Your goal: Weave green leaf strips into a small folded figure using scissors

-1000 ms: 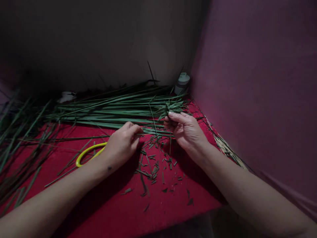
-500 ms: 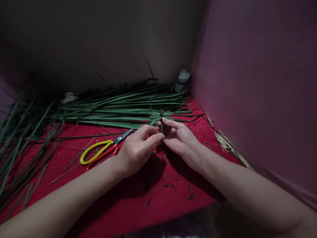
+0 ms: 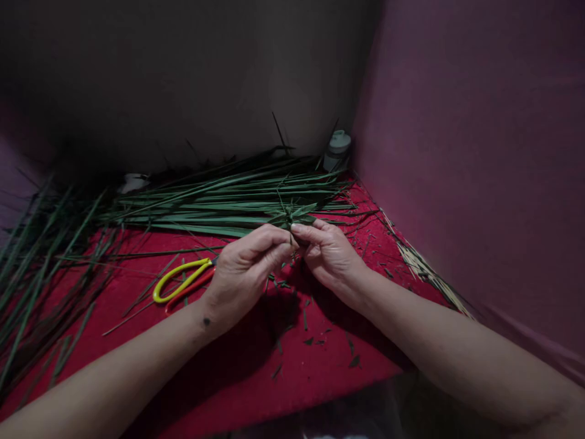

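Two hands shaped a small leafy piece (image 3: 301,211) above a red surface (image 3: 256,390).
The right hand (image 3: 335,259) pinched it; the left hand (image 3: 242,271) was closed just below, its hold unclear. The work seemed to call for light, steady fingers.

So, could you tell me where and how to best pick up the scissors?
Probably by the yellow handle and red handle, coming from the left: they lie on the red surface, pointing that way, while the left hand hides most of the metal end.
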### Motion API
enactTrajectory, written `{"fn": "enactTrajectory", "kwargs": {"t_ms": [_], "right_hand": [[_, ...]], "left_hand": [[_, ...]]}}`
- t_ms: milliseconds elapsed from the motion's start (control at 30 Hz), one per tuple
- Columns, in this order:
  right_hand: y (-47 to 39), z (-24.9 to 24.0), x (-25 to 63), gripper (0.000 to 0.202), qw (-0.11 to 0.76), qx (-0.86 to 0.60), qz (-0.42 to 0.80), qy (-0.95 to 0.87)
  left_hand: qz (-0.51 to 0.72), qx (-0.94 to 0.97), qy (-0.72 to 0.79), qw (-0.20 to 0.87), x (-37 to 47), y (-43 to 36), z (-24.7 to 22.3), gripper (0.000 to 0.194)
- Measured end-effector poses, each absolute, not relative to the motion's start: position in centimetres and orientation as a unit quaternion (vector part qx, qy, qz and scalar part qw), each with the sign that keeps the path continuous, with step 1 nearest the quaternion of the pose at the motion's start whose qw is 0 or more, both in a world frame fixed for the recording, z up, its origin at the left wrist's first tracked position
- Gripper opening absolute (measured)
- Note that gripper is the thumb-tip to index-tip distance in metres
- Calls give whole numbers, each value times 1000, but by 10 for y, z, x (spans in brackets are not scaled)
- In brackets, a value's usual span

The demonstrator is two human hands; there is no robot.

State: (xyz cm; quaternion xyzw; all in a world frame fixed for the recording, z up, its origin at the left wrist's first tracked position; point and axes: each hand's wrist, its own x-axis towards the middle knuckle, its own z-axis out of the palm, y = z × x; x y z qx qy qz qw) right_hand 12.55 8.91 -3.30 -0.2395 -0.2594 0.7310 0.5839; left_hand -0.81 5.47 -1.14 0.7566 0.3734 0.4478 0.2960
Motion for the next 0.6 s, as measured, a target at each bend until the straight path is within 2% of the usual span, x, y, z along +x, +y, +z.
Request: {"fn": "enactTrajectory", "kwargs": {"t_ms": [100, 167, 467, 600], "right_hand": [[87, -36, 126, 11, 591, -220, 703, -329], [87, -38, 126, 12, 588, -208, 692, -363], [88, -42, 127, 14, 588, -214, 661, -415], [87, -42, 128, 11, 577, -225, 655, -432]], "left_hand": [[453, 663, 423, 421, -7, 53, -5, 17], [468, 621, 427, 462, -7, 52, -4, 15], [494, 496, 428, 572, -7, 55, 2, 10], [483, 490, 438, 578, -9, 56, 5, 10]]}}
